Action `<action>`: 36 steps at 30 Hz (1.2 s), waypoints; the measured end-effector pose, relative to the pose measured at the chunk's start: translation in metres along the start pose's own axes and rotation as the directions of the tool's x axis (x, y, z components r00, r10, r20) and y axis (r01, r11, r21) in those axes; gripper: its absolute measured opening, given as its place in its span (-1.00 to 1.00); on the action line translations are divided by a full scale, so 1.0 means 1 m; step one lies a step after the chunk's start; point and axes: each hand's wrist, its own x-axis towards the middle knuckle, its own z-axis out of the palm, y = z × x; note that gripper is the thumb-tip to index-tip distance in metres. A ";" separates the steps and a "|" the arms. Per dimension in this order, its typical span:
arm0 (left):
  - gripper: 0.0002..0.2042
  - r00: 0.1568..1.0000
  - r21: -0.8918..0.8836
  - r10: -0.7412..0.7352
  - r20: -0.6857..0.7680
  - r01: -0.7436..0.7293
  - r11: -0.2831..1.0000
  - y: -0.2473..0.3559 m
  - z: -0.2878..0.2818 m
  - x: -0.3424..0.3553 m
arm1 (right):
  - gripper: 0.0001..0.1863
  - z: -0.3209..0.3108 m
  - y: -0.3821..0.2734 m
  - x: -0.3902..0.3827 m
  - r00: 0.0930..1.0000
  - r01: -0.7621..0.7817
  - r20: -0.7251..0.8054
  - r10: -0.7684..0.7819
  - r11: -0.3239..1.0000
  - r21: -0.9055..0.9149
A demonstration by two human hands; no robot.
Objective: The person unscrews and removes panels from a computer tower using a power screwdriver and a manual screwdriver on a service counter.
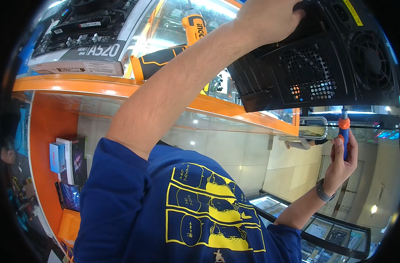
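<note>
A black computer case (261,83) lies at the upper right, its perforated panel and round fan (373,59) facing me. My left hand (272,19) reaches across to the case, fingers curled at its upper part; the picture's top edge cuts some of them off. In my right hand (344,160) is a screwdriver (344,127) with an orange and blue handle, held upright between thumb and fingers. Its shaft points up at the lower edge of the case, by the fan side. Whether the tip sits in a screw cannot be made out.
Left of the case, an orange and black cordless drill (193,28) rests on an orange-edged glass counter (143,94). A motherboard (84,28) lies on its box (108,65) at the upper left. Another glass display case (313,228) stands lower right.
</note>
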 end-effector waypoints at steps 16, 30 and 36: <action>-0.73 0.999 -0.002 -0.024 0.030 0.024 1.000 0.000 0.000 0.001 | -0.61 0.005 -0.020 0.000 0.959 0.196 -0.123 -0.255 0.912 -0.360; -0.81 0.991 0.035 0.102 -0.084 -0.099 0.994 -0.005 0.008 0.001 | -0.56 -0.060 -0.020 0.045 0.853 -0.267 0.501 0.147 0.947 0.178; -0.85 0.993 0.244 0.065 -0.096 -0.040 0.969 -0.002 0.015 0.008 | -0.60 -0.044 -0.050 0.052 0.700 -0.572 0.622 0.351 0.797 0.194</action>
